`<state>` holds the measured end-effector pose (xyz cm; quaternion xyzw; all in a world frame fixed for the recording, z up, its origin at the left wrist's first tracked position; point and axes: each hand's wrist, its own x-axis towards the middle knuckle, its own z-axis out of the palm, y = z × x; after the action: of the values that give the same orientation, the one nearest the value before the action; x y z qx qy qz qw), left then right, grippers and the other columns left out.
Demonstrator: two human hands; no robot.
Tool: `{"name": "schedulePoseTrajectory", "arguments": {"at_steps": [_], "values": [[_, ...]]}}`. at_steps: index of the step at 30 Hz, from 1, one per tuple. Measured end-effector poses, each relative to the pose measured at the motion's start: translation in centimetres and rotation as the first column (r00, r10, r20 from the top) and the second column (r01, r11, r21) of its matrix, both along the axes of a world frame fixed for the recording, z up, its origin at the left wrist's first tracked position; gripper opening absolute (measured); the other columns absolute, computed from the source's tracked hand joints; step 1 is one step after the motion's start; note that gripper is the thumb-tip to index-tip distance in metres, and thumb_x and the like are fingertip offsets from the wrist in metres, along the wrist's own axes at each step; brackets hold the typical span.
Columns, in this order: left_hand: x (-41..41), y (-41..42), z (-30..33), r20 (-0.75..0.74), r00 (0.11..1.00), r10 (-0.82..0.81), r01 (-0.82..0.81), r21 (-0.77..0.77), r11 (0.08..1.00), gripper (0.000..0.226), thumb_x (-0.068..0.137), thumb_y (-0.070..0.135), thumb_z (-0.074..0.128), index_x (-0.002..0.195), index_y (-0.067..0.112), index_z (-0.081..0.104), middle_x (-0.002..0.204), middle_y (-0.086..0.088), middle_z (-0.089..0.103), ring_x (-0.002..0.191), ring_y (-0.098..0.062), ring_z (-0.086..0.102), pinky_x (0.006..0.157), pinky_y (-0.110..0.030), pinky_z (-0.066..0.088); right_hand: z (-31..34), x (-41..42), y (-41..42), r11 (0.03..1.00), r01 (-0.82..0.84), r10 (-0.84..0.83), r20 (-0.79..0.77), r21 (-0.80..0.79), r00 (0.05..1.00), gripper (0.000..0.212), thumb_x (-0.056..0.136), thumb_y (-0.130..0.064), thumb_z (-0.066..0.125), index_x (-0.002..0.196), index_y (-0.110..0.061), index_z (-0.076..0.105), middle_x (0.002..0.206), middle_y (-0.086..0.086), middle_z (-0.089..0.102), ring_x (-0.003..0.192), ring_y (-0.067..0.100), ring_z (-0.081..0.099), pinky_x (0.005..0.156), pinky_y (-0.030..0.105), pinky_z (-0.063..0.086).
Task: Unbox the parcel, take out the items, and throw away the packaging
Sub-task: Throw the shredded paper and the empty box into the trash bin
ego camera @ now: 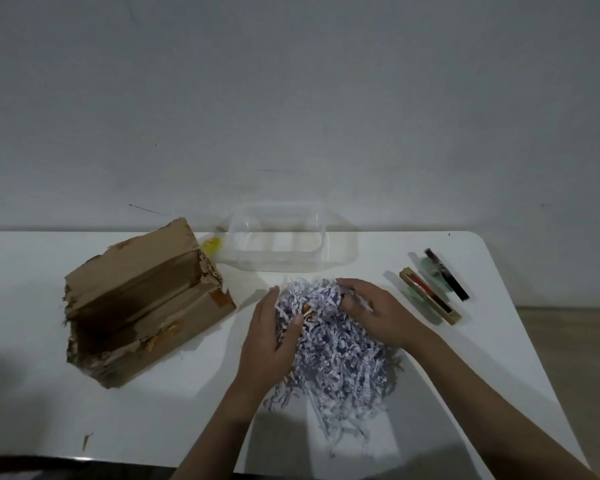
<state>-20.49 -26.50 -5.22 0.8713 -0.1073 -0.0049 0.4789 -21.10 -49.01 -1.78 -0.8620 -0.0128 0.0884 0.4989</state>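
Note:
A torn brown cardboard box (142,306) lies open on its side at the left of the white table (32,393). A heap of white shredded paper (340,355) sits in the middle. My left hand (274,337) presses into the heap's left side, fingers curled into the shreds. My right hand (371,313) rests on its upper right, fingers dug in. A small orange thing (306,310) shows between the hands among the shreds. At the right lie two long flat packaged items: a gold-edged one (430,296) and a dark one (447,275).
A clear plastic tub (284,237) stands at the back of the table, with a yellow object (211,244) to its left behind the box. The table's right edge slants close to the items; wooden floor shows beyond it.

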Motion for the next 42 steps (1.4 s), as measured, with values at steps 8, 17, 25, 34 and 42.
{"name": "schedulePoseTrajectory", "arguments": {"at_steps": [8,17,25,34,42], "values": [[-0.5,2.3,-0.3,0.068,0.989,-0.134,0.124,0.138,0.983,0.087,0.076,0.083,0.038,0.147,0.037,0.017,0.160,0.002,0.011,0.147,-0.008,0.003,0.116,-0.041,0.013,-0.5,-3.9,-0.3,0.979,-0.113,0.127,0.068,-0.171,0.990,0.119,0.046,-0.092,0.050,0.146,-0.049,0.001,0.159,-0.017,-0.007,0.147,0.011,0.000,0.118,0.055,0.011],[2.6,0.5,0.9,-0.020,0.981,-0.191,0.192,0.077,0.978,0.081,0.079,0.083,0.030,0.147,0.042,0.016,0.160,0.007,0.009,0.146,-0.004,0.005,0.112,-0.033,0.017,-1.4,-7.9,1.7,0.906,-0.003,0.088,0.183,-0.423,0.979,0.143,0.036,-0.086,0.065,0.147,-0.041,-0.013,0.156,-0.005,-0.028,0.145,0.024,-0.022,0.109,0.063,-0.009],[1.3,-2.7,1.0,-0.076,0.954,-0.289,0.268,-0.207,0.941,0.063,0.094,0.063,0.023,0.143,0.026,0.039,0.146,0.006,0.044,0.136,-0.007,0.037,0.115,-0.038,0.029,-2.2,-3.7,4.0,0.938,0.029,0.050,0.215,-0.347,0.975,0.141,0.041,-0.082,0.068,0.148,-0.037,-0.011,0.157,0.004,-0.024,0.146,0.027,-0.019,0.112,0.060,-0.001],[0.2,-4.3,1.3,-0.151,0.971,-0.186,0.121,-0.362,0.924,0.048,0.098,0.050,0.023,0.113,0.024,0.060,0.109,0.003,0.067,0.107,-0.010,0.061,0.094,-0.030,0.046,-3.7,-1.7,4.1,0.964,0.014,0.063,0.276,-0.266,0.959,0.107,0.056,-0.068,0.072,0.141,-0.017,0.032,0.142,0.007,0.039,0.135,0.025,0.031,0.110,0.047,0.032],[0.4,-4.8,0.8,-0.106,0.994,-0.003,-0.034,-0.344,0.938,0.038,0.098,0.041,0.027,0.104,0.019,0.058,0.095,-0.002,0.066,0.092,-0.014,0.064,0.084,-0.039,0.051,-3.3,-2.0,4.1,0.995,0.044,-0.010,0.351,-0.090,0.936,0.058,0.062,-0.020,0.079,0.111,-0.007,0.051,0.102,0.000,0.049,0.096,0.012,0.046,0.075,0.027,0.042]]}}
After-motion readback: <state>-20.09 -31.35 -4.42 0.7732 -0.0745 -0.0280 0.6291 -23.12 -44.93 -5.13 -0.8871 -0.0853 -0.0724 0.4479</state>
